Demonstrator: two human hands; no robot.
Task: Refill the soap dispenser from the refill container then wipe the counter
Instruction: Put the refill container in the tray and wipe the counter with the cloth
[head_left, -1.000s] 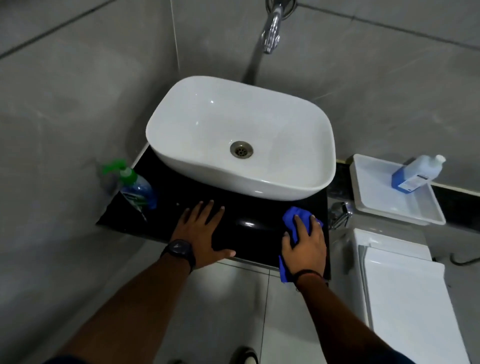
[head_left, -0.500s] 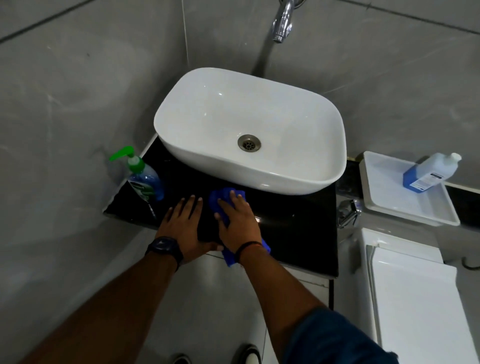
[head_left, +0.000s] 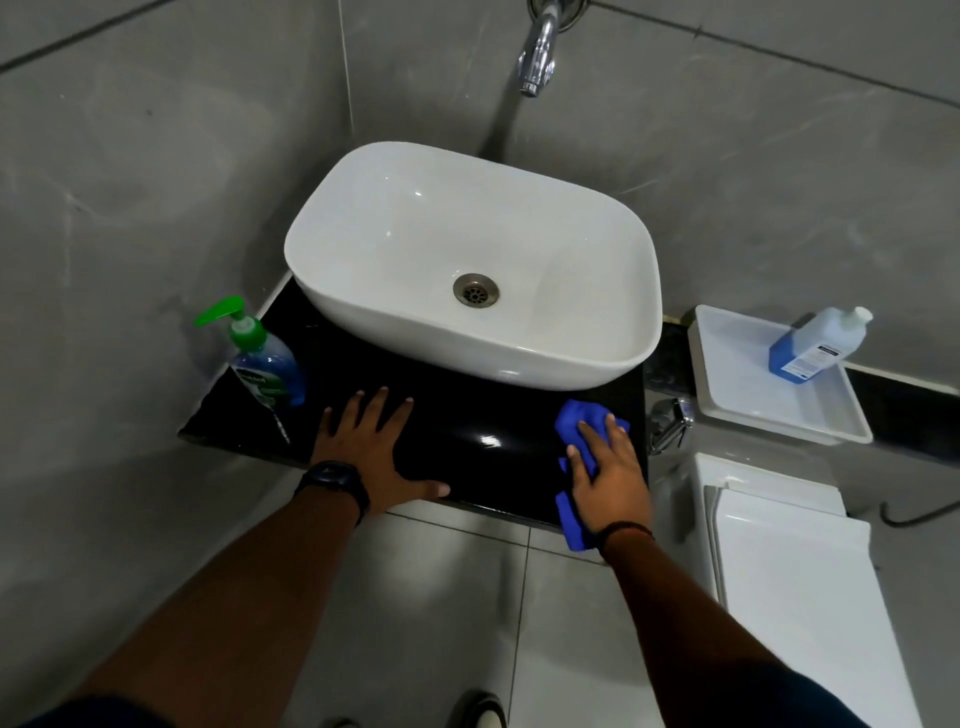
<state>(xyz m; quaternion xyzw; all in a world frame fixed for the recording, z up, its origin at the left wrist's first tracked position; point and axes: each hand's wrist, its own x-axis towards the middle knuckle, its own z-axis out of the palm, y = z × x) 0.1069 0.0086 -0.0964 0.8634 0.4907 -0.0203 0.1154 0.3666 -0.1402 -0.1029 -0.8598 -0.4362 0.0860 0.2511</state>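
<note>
At the front edge of the black counter (head_left: 467, 415), the left hand (head_left: 371, 449) lies flat with fingers spread, holding nothing, probably as a brace. The right hand (head_left: 610, 467) presses straight fingers on the blue cloth (head_left: 576, 423) at the front right corner, apparently wiping. The soap dispenser (head_left: 265, 364) stands at the left edge beside the basin (head_left: 363, 218). The refill container (head_left: 815, 343) lies tilted in a white tray (head_left: 737, 395) beyond the right edge.

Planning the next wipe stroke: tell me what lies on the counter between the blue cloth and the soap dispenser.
Only the left hand, flat on the black counter beside the soap dispenser. The right hand presses the blue cloth at the counter's right end.
</note>
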